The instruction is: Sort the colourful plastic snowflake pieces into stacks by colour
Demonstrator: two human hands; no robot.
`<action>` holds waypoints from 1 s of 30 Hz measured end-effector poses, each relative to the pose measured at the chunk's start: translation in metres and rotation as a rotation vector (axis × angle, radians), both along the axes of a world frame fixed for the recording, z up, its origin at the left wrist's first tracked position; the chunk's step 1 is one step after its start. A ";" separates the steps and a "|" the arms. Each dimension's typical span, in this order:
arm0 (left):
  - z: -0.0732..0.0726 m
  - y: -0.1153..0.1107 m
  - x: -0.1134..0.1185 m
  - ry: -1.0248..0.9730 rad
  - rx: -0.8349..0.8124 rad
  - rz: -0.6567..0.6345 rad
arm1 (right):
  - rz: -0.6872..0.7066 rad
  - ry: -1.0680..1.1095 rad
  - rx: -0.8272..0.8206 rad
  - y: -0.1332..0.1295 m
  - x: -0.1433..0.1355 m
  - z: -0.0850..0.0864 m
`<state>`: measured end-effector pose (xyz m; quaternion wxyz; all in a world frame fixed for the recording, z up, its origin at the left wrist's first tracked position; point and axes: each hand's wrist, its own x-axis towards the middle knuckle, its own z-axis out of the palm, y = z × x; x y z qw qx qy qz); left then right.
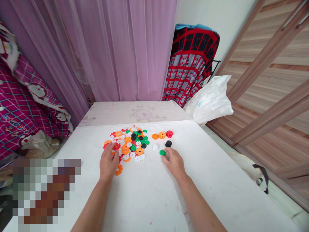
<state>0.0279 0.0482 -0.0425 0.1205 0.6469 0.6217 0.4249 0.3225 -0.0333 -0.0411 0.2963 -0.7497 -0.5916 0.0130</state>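
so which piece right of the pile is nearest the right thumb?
The green piece, at the right hand; the black piece and others sit farther from the thumb.

The left hand (107,162) curves loosely, thumb (116,158) apart from fingers (109,147). Well to the left hand's right, the right hand (175,162) angles inward, fingers pinched; both forearms (196,200) are bare.

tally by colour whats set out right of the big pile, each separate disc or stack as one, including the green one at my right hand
Orange: 2
Red: 1
Black: 1
White: 1
Green, at the right hand: 1
Total: 6
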 end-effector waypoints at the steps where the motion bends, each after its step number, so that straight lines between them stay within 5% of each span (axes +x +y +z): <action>1: 0.000 0.000 0.000 0.000 0.001 -0.002 | -0.001 -0.003 -0.002 0.000 0.000 0.000; 22: -0.003 0.000 -0.002 -0.086 0.032 -0.017 | -0.056 -0.081 -0.027 0.004 -0.004 0.004; 30: -0.004 -0.001 0.000 -0.200 0.061 0.018 | 0.220 -0.083 0.142 0.014 -0.054 0.023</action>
